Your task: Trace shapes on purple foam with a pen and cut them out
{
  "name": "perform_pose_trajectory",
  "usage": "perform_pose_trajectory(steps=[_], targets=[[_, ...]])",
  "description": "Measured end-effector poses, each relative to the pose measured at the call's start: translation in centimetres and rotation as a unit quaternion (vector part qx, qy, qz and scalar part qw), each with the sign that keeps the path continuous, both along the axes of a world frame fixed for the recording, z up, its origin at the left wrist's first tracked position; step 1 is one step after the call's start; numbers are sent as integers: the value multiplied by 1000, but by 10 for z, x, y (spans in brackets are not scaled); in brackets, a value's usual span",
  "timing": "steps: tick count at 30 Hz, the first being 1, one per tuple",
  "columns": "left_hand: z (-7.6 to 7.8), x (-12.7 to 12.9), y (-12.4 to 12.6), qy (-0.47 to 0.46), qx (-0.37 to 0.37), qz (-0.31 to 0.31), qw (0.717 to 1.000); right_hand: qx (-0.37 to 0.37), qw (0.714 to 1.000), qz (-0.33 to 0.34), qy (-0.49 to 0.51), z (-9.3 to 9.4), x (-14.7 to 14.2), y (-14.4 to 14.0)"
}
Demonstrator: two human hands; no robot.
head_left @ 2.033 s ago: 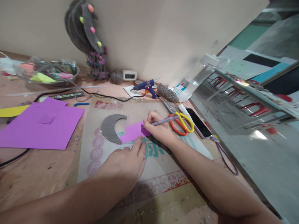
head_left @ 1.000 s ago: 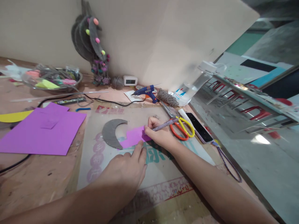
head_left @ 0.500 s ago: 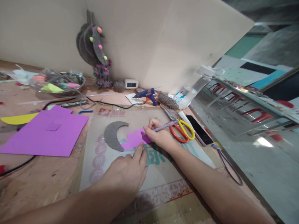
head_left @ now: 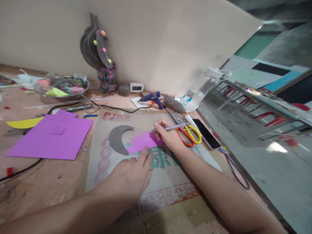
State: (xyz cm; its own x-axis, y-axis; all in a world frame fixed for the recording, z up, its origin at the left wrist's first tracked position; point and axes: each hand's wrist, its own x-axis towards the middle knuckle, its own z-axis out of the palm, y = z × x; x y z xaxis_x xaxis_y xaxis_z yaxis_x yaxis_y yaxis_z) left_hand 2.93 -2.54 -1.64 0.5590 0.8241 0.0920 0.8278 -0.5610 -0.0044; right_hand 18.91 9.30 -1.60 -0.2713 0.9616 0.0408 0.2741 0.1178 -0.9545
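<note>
Your right hand (head_left: 168,136) is gripping a pen (head_left: 170,127), and its tip is hiding behind your fingers where it is meeting the purple scrap (head_left: 142,142), so any mark there is not showing. Your left hand (head_left: 131,175) is lying flat, grasping nothing, its fingertips pressing the scrap's near edge. The scrap is lying on the printed mat (head_left: 158,175), overlapping the lower tip of the grey crescent (head_left: 117,138), and your right hand is covering its right end.

Your forearms are masking much of the mat's printing. Large teal characters are peeking out between your hands, pink round characters are running down the mat's left side, and a red logo is sitting at its far edge; none of it is reading clearly. A red patterned band is crossing the near part.

The scissors (head_left: 188,133) are lying just beside your right hand, their blades partly under the phone (head_left: 206,134). A white bag (head_left: 188,99) is carrying blue lettering ending in "OOK". The glue gun (head_left: 152,97) is resting near the wall, and the clock (head_left: 136,87) display is too small to read. The purple sheet (head_left: 51,138) is lying well to the left, and the bowl (head_left: 60,88) contents are blurring together.
</note>
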Motion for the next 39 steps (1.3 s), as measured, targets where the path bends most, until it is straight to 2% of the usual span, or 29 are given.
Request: perform_pose_trajectory(steps=[2, 4, 7, 10, 12, 14, 17, 21, 23, 24, 26, 29, 34, 39], targets=[[1, -1, 1, -16, 17, -11, 1000, 37, 999, -1, -23, 6, 3, 2], [0, -2, 1, -33, 35, -22, 999, 111, 991, -22, -69, 13, 11, 7], [-4, -2, 1, -51, 49, -23, 997, 235, 955, -61, -172, 18, 30, 21], [-9, -3, 0, -60, 48, -25, 997, 296, 915, -60, -267, 10, 48, 36], [-10, -3, 1, -62, 43, -30, 997, 294, 900, -57, -316, 1, 54, 42], [-10, -3, 2, -64, 37, -34, 997, 272, 898, -48, -341, -7, 55, 45], [-8, -3, 4, -65, 31, -39, 997, 230, 918, -27, -322, -10, 49, 43], [-8, -3, 4, -57, 30, -39, 997, 178, 950, 1, -255, 4, 37, 29], [-9, -2, 4, -50, 30, -39, 998, 145, 966, 36, -211, 13, 31, 17], [-9, -2, 5, -47, 29, -39, 998, 120, 971, 84, -191, 17, 28, 11], [-9, -2, 5, -43, 27, -39, 998, 98, 962, 170, -189, 22, 23, 1], [-8, -1, 6, -44, 25, -37, 998, 127, 938, 227, -229, 21, 17, -8], [-8, 0, 6, -61, 45, -40, 996, 213, 915, 224, -258, 10, 15, -11], [-14, 0, 5, -72, 86, -41, 993, 237, 901, 227, -283, 10, 16, -11]])
